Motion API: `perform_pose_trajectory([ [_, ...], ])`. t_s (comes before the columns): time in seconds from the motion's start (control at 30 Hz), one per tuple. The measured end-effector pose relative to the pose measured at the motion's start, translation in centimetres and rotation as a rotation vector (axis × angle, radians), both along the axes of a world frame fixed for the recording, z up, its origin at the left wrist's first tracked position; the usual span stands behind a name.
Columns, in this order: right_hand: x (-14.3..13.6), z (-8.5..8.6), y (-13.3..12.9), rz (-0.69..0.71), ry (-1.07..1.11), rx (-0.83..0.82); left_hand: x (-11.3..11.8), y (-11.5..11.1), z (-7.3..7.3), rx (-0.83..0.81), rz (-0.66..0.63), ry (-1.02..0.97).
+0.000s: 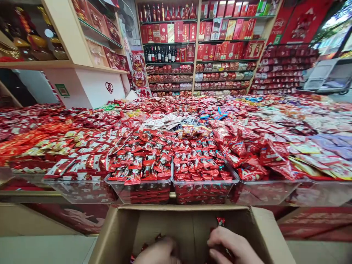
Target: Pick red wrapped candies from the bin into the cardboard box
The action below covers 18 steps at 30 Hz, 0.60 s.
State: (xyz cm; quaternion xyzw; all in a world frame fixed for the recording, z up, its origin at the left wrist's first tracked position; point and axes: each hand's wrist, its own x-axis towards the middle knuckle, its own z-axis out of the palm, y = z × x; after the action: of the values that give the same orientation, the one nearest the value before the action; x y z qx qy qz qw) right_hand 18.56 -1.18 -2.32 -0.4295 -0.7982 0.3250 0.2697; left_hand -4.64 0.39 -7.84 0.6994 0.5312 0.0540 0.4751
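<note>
Cardboard box (192,208): stood open just in front of the candy display, with both hands inside.
Right hand (233,244): was partly closed, fingers curled at a red-wrapped candy (220,221) whose end poked up above them.
Left hand (161,251): was blurred, low beside dark-red wrapped pieces (145,246); its opening and grip could not be told.
Clear bins (206,181): brimmed with red-wrapped sweets beyond the box.

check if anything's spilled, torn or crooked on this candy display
Nothing clearly looks spilled or torn. The wrapped sweets heap above the rims of the clear front bins, untidy but seemingly contained. The cardboard box looks undamaged where visible.
</note>
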Motion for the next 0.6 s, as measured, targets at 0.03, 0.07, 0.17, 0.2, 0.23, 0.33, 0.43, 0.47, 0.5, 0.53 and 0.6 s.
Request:
perform_pose_trajectory([
  [0.03,-0.4,-0.2,0.0,0.008,-0.01,-0.077,0.4,0.1,0.7,0.002,0.035,-0.027],
  [0.07,-0.8,-0.2,0.0,-0.011,-0.005,-0.143,0.9,0.3,1.6,0.009,0.073,-0.07],
  [0.17,-1.5,0.4,0.1,-0.073,0.067,-0.25,2.8,0.4,4.6,0.027,0.165,-0.26],
  [0.2,-1.7,0.8,0.2,-0.075,0.103,-0.272,3.4,0.3,5.6,0.029,0.188,-0.311],
  [0.23,-1.8,1.0,0.4,-0.074,0.147,-0.289,3.9,0.1,6.4,0.028,0.206,-0.353],
  [0.33,-2.2,1.5,0.6,-0.071,0.344,-0.363,4.4,-0.5,7.8,0.055,0.28,-0.414],
  [0.43,-2.8,1.2,0.4,-0.084,0.568,-0.492,4.3,-0.9,7.9,0.123,0.308,-0.425],
  [0.47,-2.9,1.1,0.3,-0.093,0.631,-0.525,4.3,-0.9,7.8,0.135,0.313,-0.442],
  [0.5,-3.0,1.0,0.2,-0.106,0.683,-0.542,4.3,-0.9,7.7,0.133,0.329,-0.473],
  [0.53,-3.1,0.8,0.2,-0.127,0.72,-0.529,4.4,-0.8,7.7,0.113,0.357,-0.515],
  [0.6,-3.1,0.6,0.2,-0.176,0.713,-0.392,4.6,-0.8,7.6,0.019,0.429,-0.623],
])
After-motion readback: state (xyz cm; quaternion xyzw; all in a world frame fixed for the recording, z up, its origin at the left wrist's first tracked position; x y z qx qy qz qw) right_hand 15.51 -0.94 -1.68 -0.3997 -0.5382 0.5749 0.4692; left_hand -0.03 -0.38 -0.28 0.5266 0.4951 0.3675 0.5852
